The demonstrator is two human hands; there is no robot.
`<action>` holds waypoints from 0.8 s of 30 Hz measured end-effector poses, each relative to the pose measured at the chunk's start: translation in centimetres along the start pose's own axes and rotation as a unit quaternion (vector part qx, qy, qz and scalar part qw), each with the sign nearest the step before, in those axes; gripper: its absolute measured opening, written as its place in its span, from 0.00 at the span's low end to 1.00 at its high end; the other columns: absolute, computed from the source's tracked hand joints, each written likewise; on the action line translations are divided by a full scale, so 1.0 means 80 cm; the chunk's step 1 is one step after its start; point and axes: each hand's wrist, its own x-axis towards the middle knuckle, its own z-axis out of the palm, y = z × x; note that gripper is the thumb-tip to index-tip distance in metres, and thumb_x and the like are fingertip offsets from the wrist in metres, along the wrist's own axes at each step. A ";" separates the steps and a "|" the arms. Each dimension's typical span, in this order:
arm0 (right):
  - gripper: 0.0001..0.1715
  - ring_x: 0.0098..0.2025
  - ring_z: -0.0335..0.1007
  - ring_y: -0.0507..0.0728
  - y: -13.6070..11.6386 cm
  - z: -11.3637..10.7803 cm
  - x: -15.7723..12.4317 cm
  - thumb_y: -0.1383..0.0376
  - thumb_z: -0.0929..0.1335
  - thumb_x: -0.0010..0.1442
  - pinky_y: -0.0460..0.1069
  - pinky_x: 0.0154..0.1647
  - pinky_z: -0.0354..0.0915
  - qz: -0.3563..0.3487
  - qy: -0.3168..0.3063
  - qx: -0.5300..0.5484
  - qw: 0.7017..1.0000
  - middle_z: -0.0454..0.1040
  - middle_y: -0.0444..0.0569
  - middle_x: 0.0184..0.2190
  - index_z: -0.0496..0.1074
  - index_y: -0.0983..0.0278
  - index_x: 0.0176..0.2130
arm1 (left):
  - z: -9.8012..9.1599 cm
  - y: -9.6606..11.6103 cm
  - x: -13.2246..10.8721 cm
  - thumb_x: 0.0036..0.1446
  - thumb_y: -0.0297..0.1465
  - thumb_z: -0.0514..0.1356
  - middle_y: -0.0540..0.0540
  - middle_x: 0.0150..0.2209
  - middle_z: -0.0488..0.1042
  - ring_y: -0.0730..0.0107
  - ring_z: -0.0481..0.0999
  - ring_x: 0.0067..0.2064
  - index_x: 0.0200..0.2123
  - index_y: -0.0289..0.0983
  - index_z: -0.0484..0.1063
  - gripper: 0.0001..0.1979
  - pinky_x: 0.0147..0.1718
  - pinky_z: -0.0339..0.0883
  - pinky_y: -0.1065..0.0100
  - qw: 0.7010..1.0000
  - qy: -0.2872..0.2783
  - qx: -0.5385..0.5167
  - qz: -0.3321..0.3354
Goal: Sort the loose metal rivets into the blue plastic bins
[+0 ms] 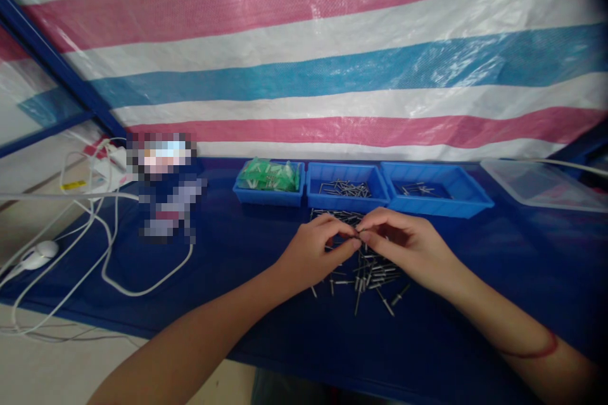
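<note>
My left hand (pixel 316 250) and my right hand (pixel 415 243) meet fingertip to fingertip over a loose pile of blind rivets (pixel 375 275) on the blue table. Both hands pinch one small dark metal piece, which looks like a blind rivet (pixel 359 235); the fingers cover most of it. Behind the hands, a middle blue bin (pixel 313 185) holds many rivets, while a right blue bin (pixel 468 199) has fewer. Green plastic packets (pixel 270 175) fill the left blue bin (pixel 266 197).
White cables (pixel 111 259) and a white plug-like device (pixel 40 255) lie at the left, near a blurred patch (pixel 171 202). A clear plastic lid (pixel 536 186) rests at the back right. A striped sheet (pixel 304 88) hangs behind the blue table (pixel 266 342).
</note>
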 end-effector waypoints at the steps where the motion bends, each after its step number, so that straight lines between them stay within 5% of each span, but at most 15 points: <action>1: 0.10 0.34 0.71 0.57 0.000 -0.001 0.000 0.57 0.68 0.58 0.51 0.33 0.66 -0.005 0.001 -0.005 1.000 0.75 0.48 0.32 0.74 0.59 0.36 | -0.001 0.000 0.000 0.59 0.33 0.59 0.47 0.36 0.72 0.73 0.71 0.34 0.37 0.36 0.74 0.07 0.35 0.66 0.71 1.000 0.013 0.004 0.000; 8: 0.08 0.31 0.67 0.55 -0.004 -0.002 0.001 0.59 0.66 0.60 0.50 0.32 0.64 -0.044 0.012 -0.087 0.995 0.73 0.47 0.29 0.73 0.60 0.35 | -0.004 0.007 0.000 0.57 0.32 0.61 0.47 0.38 0.67 0.73 0.69 0.36 0.35 0.36 0.71 0.05 0.39 0.65 0.69 0.995 0.104 0.009 0.001; 15: 0.12 0.35 0.71 0.57 0.003 -0.019 0.008 0.55 0.64 0.62 0.52 0.35 0.65 -0.051 0.050 -0.139 0.988 0.76 0.48 0.33 0.73 0.59 0.36 | -0.004 0.004 -0.001 0.59 0.37 0.60 0.45 0.42 0.70 0.69 0.71 0.40 0.42 0.37 0.70 0.11 0.42 0.65 0.67 0.996 0.078 0.039 0.004; 19: 0.14 0.31 0.68 0.60 0.020 -0.062 0.015 0.54 0.63 0.61 0.54 0.35 0.62 -0.027 0.201 -0.284 0.937 0.74 0.50 0.30 0.72 0.59 0.35 | -0.006 0.002 -0.004 0.61 0.38 0.58 0.45 0.46 0.71 0.63 0.70 0.47 0.45 0.40 0.73 0.12 0.45 0.61 0.61 0.982 0.014 0.187 -0.002; 24: 0.18 0.36 0.69 0.67 0.050 -0.102 0.023 0.53 0.59 0.62 0.59 0.37 0.61 0.012 0.234 -0.437 0.868 0.74 0.55 0.32 0.72 0.59 0.37 | -0.006 -0.004 -0.006 0.61 0.40 0.57 0.47 0.47 0.73 0.61 0.69 0.46 0.44 0.42 0.75 0.13 0.41 0.56 0.60 0.959 -0.042 0.281 -0.011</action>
